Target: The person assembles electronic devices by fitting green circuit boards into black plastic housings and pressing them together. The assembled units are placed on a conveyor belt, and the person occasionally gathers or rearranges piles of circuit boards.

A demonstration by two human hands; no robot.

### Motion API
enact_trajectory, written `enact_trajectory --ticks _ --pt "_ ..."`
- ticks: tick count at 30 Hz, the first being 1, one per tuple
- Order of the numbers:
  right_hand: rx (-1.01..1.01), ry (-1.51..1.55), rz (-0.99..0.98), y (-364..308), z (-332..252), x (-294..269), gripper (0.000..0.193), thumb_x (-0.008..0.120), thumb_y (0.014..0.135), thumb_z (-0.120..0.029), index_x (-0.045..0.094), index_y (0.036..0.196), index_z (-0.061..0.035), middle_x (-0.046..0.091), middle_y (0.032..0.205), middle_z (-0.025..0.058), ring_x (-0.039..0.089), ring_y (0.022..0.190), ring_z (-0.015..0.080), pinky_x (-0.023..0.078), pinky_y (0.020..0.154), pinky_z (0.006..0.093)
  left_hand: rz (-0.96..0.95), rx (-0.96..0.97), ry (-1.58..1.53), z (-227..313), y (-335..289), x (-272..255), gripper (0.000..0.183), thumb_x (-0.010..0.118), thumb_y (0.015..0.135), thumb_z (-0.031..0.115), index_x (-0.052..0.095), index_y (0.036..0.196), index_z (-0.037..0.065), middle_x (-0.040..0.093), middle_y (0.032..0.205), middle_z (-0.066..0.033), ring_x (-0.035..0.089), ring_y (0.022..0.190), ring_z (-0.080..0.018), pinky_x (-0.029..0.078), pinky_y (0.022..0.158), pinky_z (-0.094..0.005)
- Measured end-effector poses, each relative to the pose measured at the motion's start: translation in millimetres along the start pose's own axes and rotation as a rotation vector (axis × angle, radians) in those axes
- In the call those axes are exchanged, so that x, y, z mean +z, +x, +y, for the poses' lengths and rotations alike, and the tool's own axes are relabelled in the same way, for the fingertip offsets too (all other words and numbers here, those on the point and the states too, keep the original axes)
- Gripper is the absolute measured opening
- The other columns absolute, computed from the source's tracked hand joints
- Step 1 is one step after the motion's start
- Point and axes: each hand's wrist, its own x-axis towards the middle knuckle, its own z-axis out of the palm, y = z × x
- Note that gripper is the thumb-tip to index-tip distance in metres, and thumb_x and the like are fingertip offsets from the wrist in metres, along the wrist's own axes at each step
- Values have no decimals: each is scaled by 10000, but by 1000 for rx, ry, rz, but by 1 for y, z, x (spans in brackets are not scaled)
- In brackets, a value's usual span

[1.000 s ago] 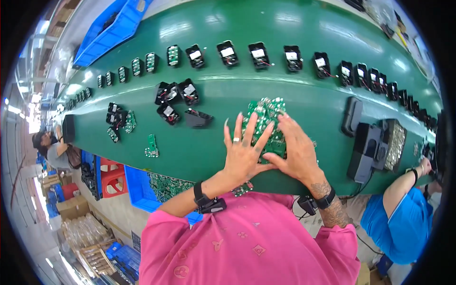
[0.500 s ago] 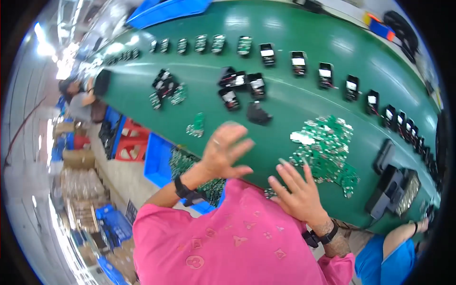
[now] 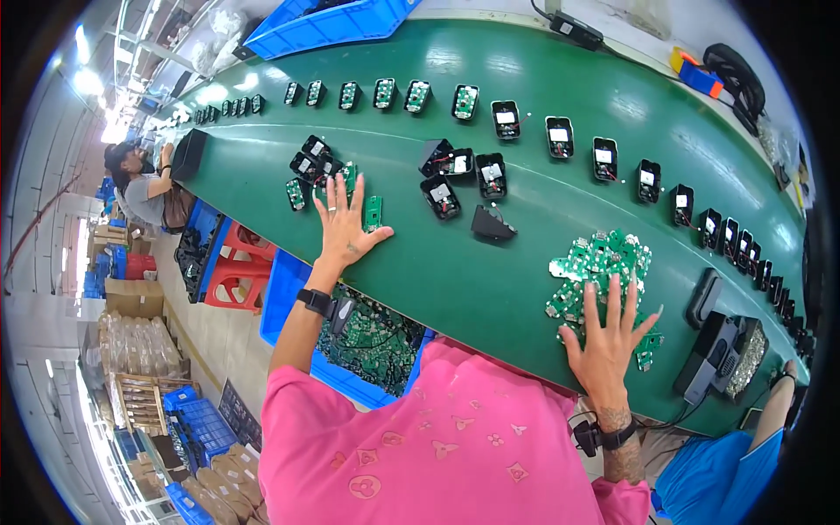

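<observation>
My left hand [image 3: 346, 229] is spread, palm down, over the green bench, holding nothing. Just beyond its fingertips are a small group of black housings [image 3: 313, 161] and a few green circuit boards [image 3: 374, 213], one partly covered by the hand. On the right, my right hand [image 3: 610, 337] lies with its fingers stretched over the near part of a heap of green circuit boards [image 3: 604, 255]. No board is gripped. Between the hands, farther off, sit several open black housings [image 3: 440, 196] with white labels, and a black wedge-shaped piece [image 3: 494, 223] stands nearer.
A row of black housings [image 3: 560, 137] curves along the far side, some showing boards [image 3: 418, 96]. A blue bin of boards [image 3: 360, 350] stands below the near edge. Dark devices [image 3: 707, 354] sit at right. Co-workers are at left [image 3: 144, 188] and lower right [image 3: 722, 472].
My left hand has moved left and farther out, spreading near the black housings. My right hand has shifted right, onto the heap of boards. The view has shifted slightly.
</observation>
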Motion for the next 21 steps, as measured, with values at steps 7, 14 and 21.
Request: enact_trajectory --ticks 7,14,21 --pt "125 10 44 -19 32 9 773 768 807 -290 455 1500 -155 304 1600 170 273 1478 386 192 1174 631 52 167 -200 53 -18 2 1055 671 767 695 322 1550 79 249 1591 -241 216 1470 -435 133 1200 -588" --pt "156 17 48 -22 37 12 755 742 832 -325 447 1506 -153 302 1600 172 278 1475 383 187 1178 624 115 41 -46 37 -2 -17 961 594 818 726 346 1553 158 203 1612 -226 203 1476 -413 98 1139 -704" --pt "157 40 89 -24 39 15 763 793 783 -325 495 1462 -144 324 1584 183 302 1460 394 212 1161 635 54 119 -199 67 -7 -3 982 587 852 663 310 1542 22 261 1589 -269 229 1474 -451 98 1183 -635"
